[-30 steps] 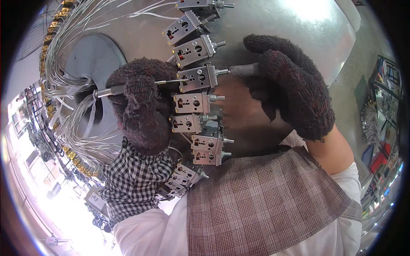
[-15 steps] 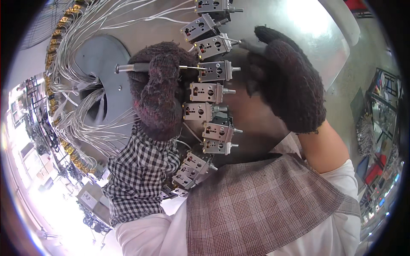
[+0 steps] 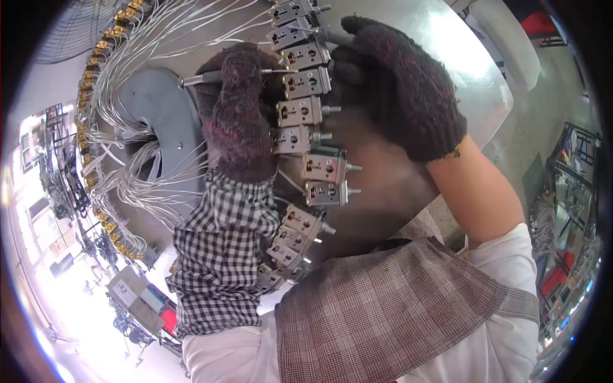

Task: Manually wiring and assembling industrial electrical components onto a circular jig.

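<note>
The gloved left hand grasps a slim-shafted tool left of upper centre; the gloved right hand grips a grey-handled tool at upper centre. Metal boxes line the frame's middle.

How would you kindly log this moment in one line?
left hand: holding silver-ended tool; right hand: holding grey-handled tool; middle: row of metal units; left side: white wires
</note>
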`<state>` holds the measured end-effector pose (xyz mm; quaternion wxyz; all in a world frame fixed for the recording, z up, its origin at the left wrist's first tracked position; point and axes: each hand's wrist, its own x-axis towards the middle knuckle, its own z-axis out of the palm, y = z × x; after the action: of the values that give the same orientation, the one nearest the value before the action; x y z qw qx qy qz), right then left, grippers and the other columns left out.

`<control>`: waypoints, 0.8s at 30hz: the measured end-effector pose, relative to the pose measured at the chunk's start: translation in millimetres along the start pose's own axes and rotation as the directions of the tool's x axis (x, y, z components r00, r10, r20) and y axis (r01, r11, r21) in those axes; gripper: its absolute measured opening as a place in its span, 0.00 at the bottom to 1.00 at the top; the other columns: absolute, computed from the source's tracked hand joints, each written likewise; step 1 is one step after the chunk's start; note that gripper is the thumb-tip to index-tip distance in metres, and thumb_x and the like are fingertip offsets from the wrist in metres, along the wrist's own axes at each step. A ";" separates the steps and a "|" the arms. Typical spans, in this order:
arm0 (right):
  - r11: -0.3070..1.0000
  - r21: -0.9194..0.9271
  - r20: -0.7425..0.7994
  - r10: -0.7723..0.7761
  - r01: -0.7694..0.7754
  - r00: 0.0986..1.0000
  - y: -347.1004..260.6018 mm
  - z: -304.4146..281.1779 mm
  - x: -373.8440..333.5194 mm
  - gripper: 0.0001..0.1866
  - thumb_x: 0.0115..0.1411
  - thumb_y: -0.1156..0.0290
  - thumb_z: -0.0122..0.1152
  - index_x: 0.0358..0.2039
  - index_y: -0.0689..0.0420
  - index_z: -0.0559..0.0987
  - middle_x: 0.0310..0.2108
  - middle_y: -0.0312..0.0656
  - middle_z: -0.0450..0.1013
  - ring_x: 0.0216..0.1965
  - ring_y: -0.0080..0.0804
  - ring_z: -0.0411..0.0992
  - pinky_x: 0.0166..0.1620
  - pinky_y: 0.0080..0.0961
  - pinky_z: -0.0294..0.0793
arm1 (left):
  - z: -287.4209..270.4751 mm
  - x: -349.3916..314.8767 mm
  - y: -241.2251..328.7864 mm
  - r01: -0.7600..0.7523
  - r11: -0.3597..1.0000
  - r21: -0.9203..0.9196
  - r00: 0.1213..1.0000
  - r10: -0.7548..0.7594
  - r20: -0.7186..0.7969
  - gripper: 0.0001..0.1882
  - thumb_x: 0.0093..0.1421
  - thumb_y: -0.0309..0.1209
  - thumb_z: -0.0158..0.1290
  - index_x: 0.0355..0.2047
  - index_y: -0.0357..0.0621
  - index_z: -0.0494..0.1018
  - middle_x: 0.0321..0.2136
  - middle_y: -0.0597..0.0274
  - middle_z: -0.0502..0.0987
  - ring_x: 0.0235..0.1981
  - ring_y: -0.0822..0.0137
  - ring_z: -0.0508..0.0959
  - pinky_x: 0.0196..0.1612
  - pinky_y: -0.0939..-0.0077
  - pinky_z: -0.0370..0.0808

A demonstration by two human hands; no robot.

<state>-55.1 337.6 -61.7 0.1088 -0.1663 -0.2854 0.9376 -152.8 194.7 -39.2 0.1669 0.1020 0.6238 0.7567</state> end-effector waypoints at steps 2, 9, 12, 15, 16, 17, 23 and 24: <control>0.994 -0.104 0.032 -0.028 0.031 0.999 -7.9 1.2 13.3 0.23 0.56 0.66 0.51 0.50 0.63 0.62 0.41 0.48 0.68 0.40 0.36 0.69 0.42 0.36 0.71 | -5.8 18.5 -11.9 -0.060 0.997 0.045 0.998 0.060 0.012 0.14 0.54 0.38 0.51 0.33 0.40 0.68 0.23 0.60 0.72 0.18 0.70 0.71 0.18 0.79 0.69; 0.848 -0.431 0.200 -0.243 0.308 0.949 -9.0 -17.4 43.1 0.22 0.57 0.67 0.50 0.49 0.64 0.63 0.39 0.49 0.68 0.39 0.37 0.69 0.41 0.36 0.71 | 17.8 25.0 -8.6 -0.155 0.988 0.005 0.984 0.155 -0.084 0.16 0.54 0.37 0.52 0.38 0.39 0.67 0.28 0.60 0.73 0.26 0.73 0.72 0.27 0.79 0.70; 0.985 -0.107 0.030 -0.133 0.136 0.991 -11.5 0.5 34.1 0.22 0.57 0.67 0.49 0.49 0.65 0.62 0.38 0.50 0.68 0.36 0.36 0.70 0.40 0.32 0.72 | 13.4 19.8 -9.4 -0.194 0.981 -0.011 0.981 0.194 -0.007 0.14 0.56 0.35 0.50 0.38 0.39 0.67 0.30 0.61 0.73 0.31 0.73 0.72 0.33 0.79 0.70; 0.999 0.052 -0.051 -0.003 0.006 0.999 -12.3 -3.2 33.6 0.23 0.57 0.67 0.49 0.50 0.65 0.62 0.37 0.50 0.69 0.35 0.35 0.70 0.39 0.28 0.72 | 17.7 8.5 10.1 0.090 0.995 -0.035 0.995 -0.092 -0.036 0.12 0.57 0.32 0.48 0.39 0.39 0.67 0.30 0.60 0.73 0.34 0.68 0.73 0.38 0.73 0.71; 0.994 -0.083 0.021 -0.075 0.076 0.997 -11.8 -8.2 32.0 0.18 0.57 0.72 0.48 0.46 0.66 0.64 0.39 0.49 0.68 0.36 0.32 0.71 0.40 0.26 0.73 | 23.4 8.3 16.5 0.102 0.994 -0.038 0.994 -0.103 -0.027 0.12 0.57 0.32 0.48 0.39 0.39 0.67 0.30 0.60 0.73 0.34 0.68 0.73 0.38 0.73 0.71; 0.967 -0.209 0.113 -0.124 0.145 0.986 -11.4 -7.1 30.8 0.13 0.57 0.76 0.47 0.42 0.67 0.67 0.41 0.48 0.68 0.37 0.29 0.71 0.40 0.23 0.74 | 25.9 7.3 22.1 0.124 0.989 -0.085 0.984 -0.133 -0.120 0.12 0.56 0.34 0.49 0.38 0.39 0.67 0.29 0.59 0.73 0.31 0.68 0.73 0.35 0.74 0.72; 0.984 -0.178 -0.096 -0.015 -0.003 0.995 -30.8 5.1 14.4 0.16 0.58 0.70 0.48 0.46 0.63 0.67 0.32 0.44 0.71 0.31 0.27 0.71 0.37 0.22 0.73 | -10.7 -10.8 33.1 0.194 0.979 -0.066 0.980 -0.191 0.049 0.13 0.60 0.33 0.44 0.43 0.41 0.64 0.35 0.57 0.72 0.36 0.65 0.73 0.39 0.71 0.72; 0.984 -0.180 -0.098 -0.009 -0.009 0.995 -33.1 4.6 10.1 0.16 0.58 0.70 0.48 0.46 0.63 0.67 0.32 0.44 0.71 0.31 0.27 0.71 0.37 0.22 0.73 | -16.2 -14.4 33.0 0.213 0.972 -0.100 0.974 -0.204 0.096 0.13 0.60 0.33 0.43 0.43 0.42 0.64 0.36 0.57 0.72 0.37 0.64 0.73 0.40 0.70 0.71</control>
<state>-62.5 365.3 -41.8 0.1071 -0.2214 -0.3635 0.8985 -149.6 169.0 -9.4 0.2772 0.0585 0.5809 0.7631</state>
